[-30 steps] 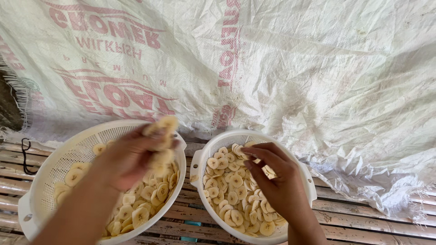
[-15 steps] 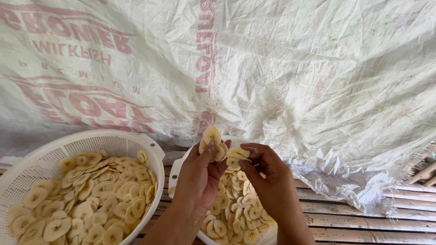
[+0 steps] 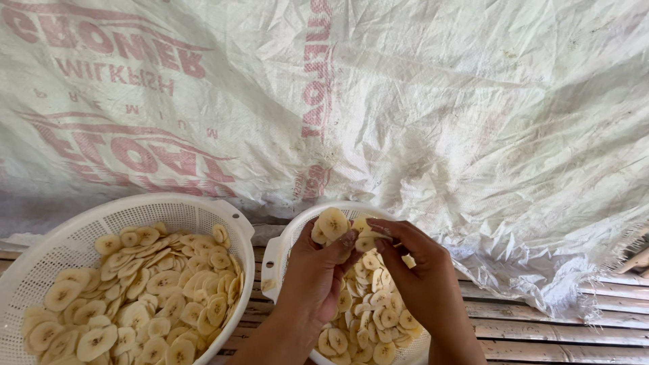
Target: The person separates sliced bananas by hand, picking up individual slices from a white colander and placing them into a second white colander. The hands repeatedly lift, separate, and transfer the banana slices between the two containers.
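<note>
Your left hand [image 3: 318, 274] pinches a small stack of pale banana slices [image 3: 332, 224] between thumb and fingers [image 3: 348, 242], lifted just above the far rim of the right-hand colander [image 3: 274, 260]. Your right hand [image 3: 422, 280] meets it from the other side, its fingers closed on the edge of a slice at the stack. A second ago your hands were apart, the left holding slices over the left colander [image 3: 230, 213] and the right resting in the other; now both have come together over the right-hand colander, which suggests the handful is being peeled apart slice by slice rather than scooped.

Below your hands, that white perforated colander holds a loose layer of slices; the larger one just beside it, toward the slatted table's [image 3: 561, 331] left edge, is heaped nearly to its rim. The two rims sit close but do not clearly touch. Beyond both, a white woven plastic sheet [image 3: 473, 122] with faded red printing covers the far side, its frayed hem ending near the right edge. Bare slats to your right leave room to swing an elbow; the near edge is out of view.
</note>
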